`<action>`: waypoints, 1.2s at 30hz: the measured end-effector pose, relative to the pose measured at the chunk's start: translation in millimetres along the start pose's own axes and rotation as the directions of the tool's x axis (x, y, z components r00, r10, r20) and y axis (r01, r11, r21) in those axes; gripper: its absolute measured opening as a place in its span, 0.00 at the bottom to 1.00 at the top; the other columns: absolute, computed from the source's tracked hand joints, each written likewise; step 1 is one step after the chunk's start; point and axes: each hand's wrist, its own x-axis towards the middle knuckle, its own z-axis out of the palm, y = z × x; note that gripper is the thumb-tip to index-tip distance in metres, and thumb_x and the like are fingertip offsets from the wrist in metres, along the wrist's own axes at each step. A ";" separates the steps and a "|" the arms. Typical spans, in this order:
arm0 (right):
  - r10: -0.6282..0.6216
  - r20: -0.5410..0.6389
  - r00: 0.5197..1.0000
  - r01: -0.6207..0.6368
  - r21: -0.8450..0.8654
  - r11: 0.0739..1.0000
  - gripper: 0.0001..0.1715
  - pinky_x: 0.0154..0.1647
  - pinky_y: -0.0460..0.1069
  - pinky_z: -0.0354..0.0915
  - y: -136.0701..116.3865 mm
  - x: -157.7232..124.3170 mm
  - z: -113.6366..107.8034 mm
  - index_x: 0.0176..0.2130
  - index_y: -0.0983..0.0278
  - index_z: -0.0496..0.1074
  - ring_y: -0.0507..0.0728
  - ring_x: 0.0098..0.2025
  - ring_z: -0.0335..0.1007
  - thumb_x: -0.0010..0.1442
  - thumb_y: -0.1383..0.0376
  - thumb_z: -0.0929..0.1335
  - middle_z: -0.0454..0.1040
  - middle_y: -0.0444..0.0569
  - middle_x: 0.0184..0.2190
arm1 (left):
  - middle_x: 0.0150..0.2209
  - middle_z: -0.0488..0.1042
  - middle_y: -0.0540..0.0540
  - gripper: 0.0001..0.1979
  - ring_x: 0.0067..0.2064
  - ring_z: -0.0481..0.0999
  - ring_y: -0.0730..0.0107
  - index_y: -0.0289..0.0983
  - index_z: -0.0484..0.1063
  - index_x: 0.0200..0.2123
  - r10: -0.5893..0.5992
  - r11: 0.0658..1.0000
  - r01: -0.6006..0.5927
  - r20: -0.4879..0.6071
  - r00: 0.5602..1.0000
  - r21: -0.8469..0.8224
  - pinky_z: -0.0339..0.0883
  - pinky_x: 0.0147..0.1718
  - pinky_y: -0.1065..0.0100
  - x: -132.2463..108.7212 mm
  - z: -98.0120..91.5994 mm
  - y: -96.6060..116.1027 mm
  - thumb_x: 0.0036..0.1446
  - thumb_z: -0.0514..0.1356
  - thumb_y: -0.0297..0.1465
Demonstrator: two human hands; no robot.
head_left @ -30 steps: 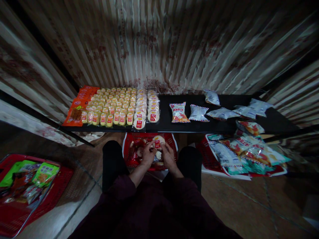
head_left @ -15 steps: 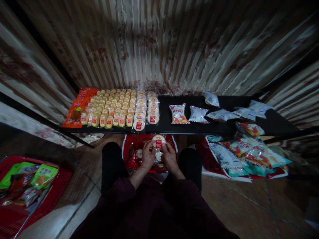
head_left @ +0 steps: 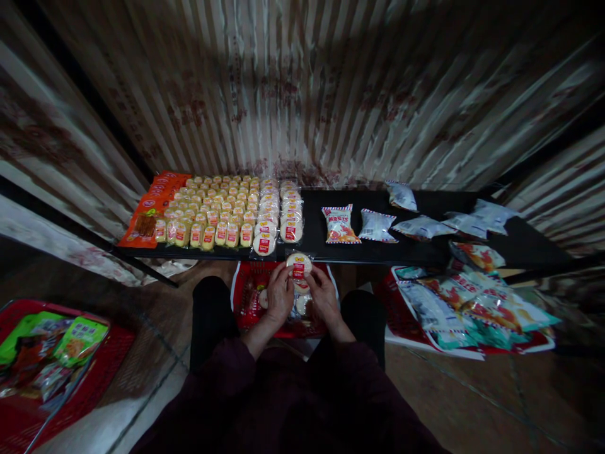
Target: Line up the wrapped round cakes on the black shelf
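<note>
Both my hands hold a stack of round wrapped cakes with red labels (head_left: 299,267) just below the front edge of the black shelf (head_left: 425,252). My left hand (head_left: 280,295) grips the stack's left side and my right hand (head_left: 323,294) its right side, fingers curled round it. Under my hands sits a red basket (head_left: 246,296) with a few more round cakes in it. On the shelf, rows of small yellow cakes (head_left: 212,211) and two columns of round cakes (head_left: 278,211) lie packed side by side.
Orange packets (head_left: 154,205) lie at the shelf's left end; white snack bags (head_left: 378,226) are scattered to the right. A red tray of bags (head_left: 466,302) rests on the floor at right, another red basket (head_left: 42,359) at left. A striped curtain hangs behind.
My hands have lifted the stack of round cakes out of the red basket, up towards the shelf's front edge. The view has tilted slightly.
</note>
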 end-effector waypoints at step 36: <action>-0.199 0.042 0.979 0.200 -0.366 0.909 0.22 0.45 0.55 0.67 -16.2 85.2 21.1 0.45 0.64 0.73 0.60 0.40 0.74 0.55 0.55 0.64 0.78 0.53 0.39 | 0.66 0.51 0.38 0.29 0.67 0.50 0.57 0.32 0.61 0.58 0.125 0.982 -0.130 0.042 0.991 0.141 0.52 0.64 0.56 49.7 14.6 -9.2 0.51 0.50 0.18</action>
